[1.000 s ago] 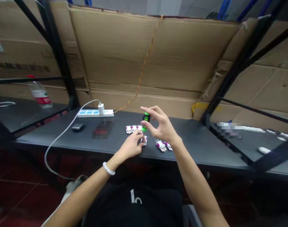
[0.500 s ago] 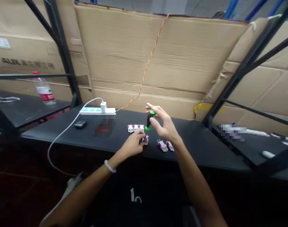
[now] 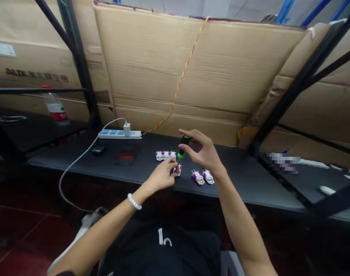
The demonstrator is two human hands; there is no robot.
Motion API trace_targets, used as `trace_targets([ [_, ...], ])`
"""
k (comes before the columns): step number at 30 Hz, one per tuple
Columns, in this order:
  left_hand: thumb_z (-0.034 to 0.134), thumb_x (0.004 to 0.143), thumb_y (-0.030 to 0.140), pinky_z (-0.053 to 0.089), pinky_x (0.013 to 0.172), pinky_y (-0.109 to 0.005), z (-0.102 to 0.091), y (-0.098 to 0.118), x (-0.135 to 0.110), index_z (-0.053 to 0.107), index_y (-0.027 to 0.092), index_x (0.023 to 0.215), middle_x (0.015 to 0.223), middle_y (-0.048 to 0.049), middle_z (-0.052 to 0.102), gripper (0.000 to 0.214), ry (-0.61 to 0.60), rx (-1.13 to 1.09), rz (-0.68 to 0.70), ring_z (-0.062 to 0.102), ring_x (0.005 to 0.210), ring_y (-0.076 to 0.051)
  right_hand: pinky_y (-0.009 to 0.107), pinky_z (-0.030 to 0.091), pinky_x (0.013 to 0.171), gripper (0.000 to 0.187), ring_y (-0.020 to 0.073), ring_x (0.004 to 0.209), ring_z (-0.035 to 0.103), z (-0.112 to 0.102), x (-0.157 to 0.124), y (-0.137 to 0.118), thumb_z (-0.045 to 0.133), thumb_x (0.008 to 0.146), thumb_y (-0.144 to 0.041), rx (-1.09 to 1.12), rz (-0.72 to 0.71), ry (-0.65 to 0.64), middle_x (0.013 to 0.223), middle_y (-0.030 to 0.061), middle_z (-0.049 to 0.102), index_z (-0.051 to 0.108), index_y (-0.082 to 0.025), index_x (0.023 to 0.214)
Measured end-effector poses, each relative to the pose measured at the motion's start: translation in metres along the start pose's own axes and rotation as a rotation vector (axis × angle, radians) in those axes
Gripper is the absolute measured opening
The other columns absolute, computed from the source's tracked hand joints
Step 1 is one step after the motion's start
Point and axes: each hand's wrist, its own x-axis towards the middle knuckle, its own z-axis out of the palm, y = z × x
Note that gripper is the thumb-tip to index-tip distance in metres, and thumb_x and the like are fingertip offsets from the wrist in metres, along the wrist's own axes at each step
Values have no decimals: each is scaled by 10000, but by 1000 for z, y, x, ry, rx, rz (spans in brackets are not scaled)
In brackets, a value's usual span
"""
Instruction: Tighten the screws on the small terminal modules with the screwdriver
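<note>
My right hand is closed round the black and green handle of a small screwdriver, which stands nearly upright with its tip down. My left hand pinches a small white and purple part on the black table, right under the screwdriver's tip. A row of three like parts lies just behind it. Two more parts lie to the right, below my right wrist. A white bead bracelet is on my left wrist.
A white and blue power strip with a plugged charger and white cable lies at the table's back left, a small dark object before it. A plastic bottle stands on the left shelf. Cardboard sheets and black frame bars stand behind.
My right hand's fingers have shifted round the screwdriver's handle while its tip stays on the part. My left hand has kept its hold. The view has drifted a little.
</note>
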Motion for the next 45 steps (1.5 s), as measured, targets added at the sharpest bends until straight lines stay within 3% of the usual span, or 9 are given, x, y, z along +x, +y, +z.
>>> trace_targets([
  [3,633,852,29,554,1073,-396,0,1,0,680,199,841,1206,-87,670,177,5,6,-17,693,1110,-261,374,602,756,399,194,798,620,2,1,0,808,936,-398,-124,-10,72,985,51,686,774,-293,1319],
  [8,618,864,40,554,1073,-393,-1,2,0,675,199,841,1176,-85,668,170,-11,7,-10,697,1085,-255,425,622,947,497,248,1120,699,0,-1,-1,601,1047,-321,44,-9,-46,1294,100,708,612,-306,1543],
  [13,618,858,36,551,1080,-407,0,2,0,677,196,848,1174,-86,665,171,-3,15,-11,692,1085,-260,370,608,761,404,185,764,604,2,2,0,840,903,-439,-109,21,67,980,43,703,794,-282,1272],
  [19,621,856,25,549,1086,-405,1,1,1,673,198,847,1159,-89,667,181,-9,17,6,690,1085,-262,436,612,964,531,238,1065,697,3,1,1,585,1051,-355,52,12,-96,1292,100,717,565,-294,1578],
  [24,625,864,34,558,1068,-398,1,1,0,671,206,852,1192,-80,661,178,-6,22,1,689,1083,-255,373,589,759,412,177,735,572,3,3,3,829,906,-459,-138,41,51,975,41,690,779,-281,1274],
  [29,623,861,28,559,1064,-392,1,1,0,670,200,838,1148,-85,665,180,3,13,8,693,1072,-256,422,603,954,554,242,1097,685,1,1,0,613,1036,-346,38,17,-105,1335,113,675,548,-299,1584],
  [35,633,861,45,560,1062,-394,0,2,0,672,204,849,1159,-80,663,165,9,21,5,688,1064,-251,363,590,754,418,179,748,572,4,1,2,837,900,-456,-142,30,25,992,45,675,768,-273,1269],
  [40,605,852,11,562,1055,-394,0,3,0,662,192,843,1147,-92,661,190,-6,1,18,688,1067,-251,438,608,961,556,254,1114,686,1,0,-2,576,1052,-350,1,15,-117,1358,115,673,519,-298,1603],
  [45,619,860,22,548,1089,-406,1,1,0,672,195,865,1181,-87,660,181,-5,13,17,680,1092,-255,361,598,755,366,192,763,625,1,2,-2,764,960,-417,-107,20,8,959,48,719,764,-271,1296],
])
